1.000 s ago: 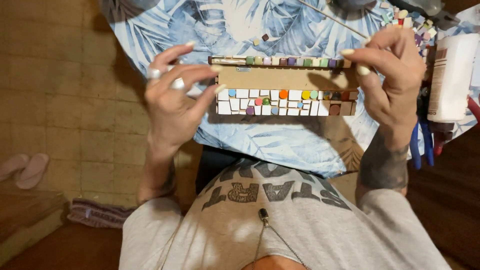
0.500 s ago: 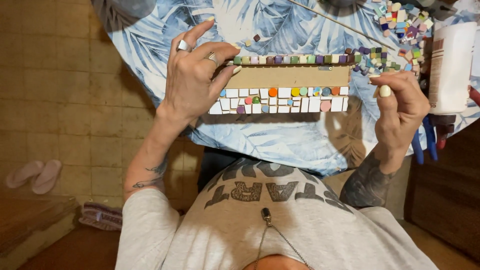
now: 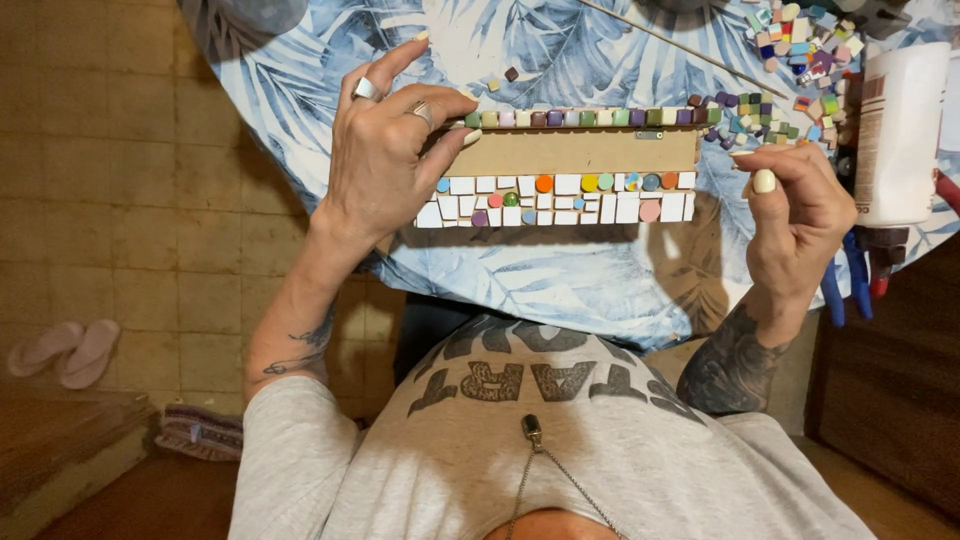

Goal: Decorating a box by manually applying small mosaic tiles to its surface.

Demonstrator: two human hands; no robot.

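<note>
Left hand arched, fingers pinching the mosaic board's left end above the leaf-print surface; right hand curled, fingers pressed together at its right end. Loose tiles far right, tan floor left.

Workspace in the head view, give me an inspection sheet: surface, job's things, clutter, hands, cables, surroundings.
Surface: round table under a blue leaf-print cloth.
Job's things: mosaic board, small coloured and white tiles along both long edges, bare brown strip between.
Clutter: loose tile pile, white bottle, blue-handled tool, thin stick.
Hands: left hand grips the board's left end; right hand is at its right end, contact unclear.
Cables: nothing seen.
Surroundings: tiled floor, pair of sandals.
</note>
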